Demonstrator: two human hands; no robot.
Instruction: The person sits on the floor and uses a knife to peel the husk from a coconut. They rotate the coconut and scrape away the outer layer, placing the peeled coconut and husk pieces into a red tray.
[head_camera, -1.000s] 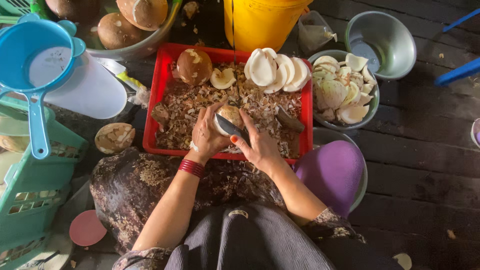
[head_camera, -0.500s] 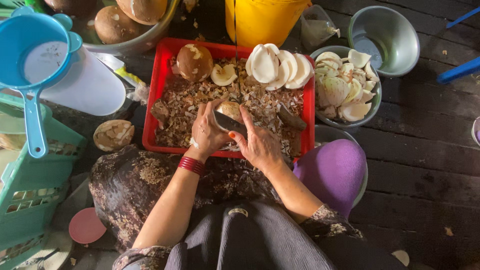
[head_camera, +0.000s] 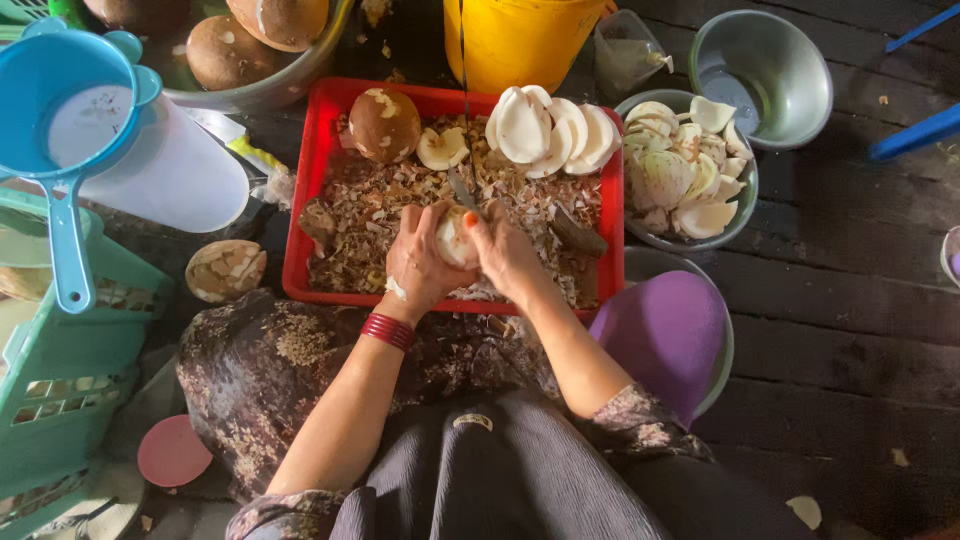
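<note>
A small, round, pale piece of coconut (head_camera: 452, 240) is held between both hands, just over the middle of the red plastic tray (head_camera: 318, 165). It is gripped on one side by the left hand (head_camera: 418, 262), with the fingers curled around it. It is pressed on the other side by the right hand (head_camera: 508, 252). A thin grey blade (head_camera: 461, 190) sticks up from between the hands. Which hand holds the blade cannot be told.

Much of the work looks done. A row of clean white coconut pieces (head_camera: 548, 130) is stacked at the far edge of the tray. More white pieces are piled in a grey metal bowl (head_camera: 742, 210) just beside the tray. The tray floor is covered with brown peelings (head_camera: 365, 215).

Some work looks left. One brown unpeeled coconut (head_camera: 384, 124) sits in the far corner of the tray. More brown ones are kept in a big metal basin (head_camera: 260, 95) at the top. Another brown piece (head_camera: 225, 270) lies outside the tray.

The basin is cut off by the top edge. The peeled side of the held piece is hidden by the fingers. The yellow plastic bucket (head_camera: 520, 40) is only partly seen.
</note>
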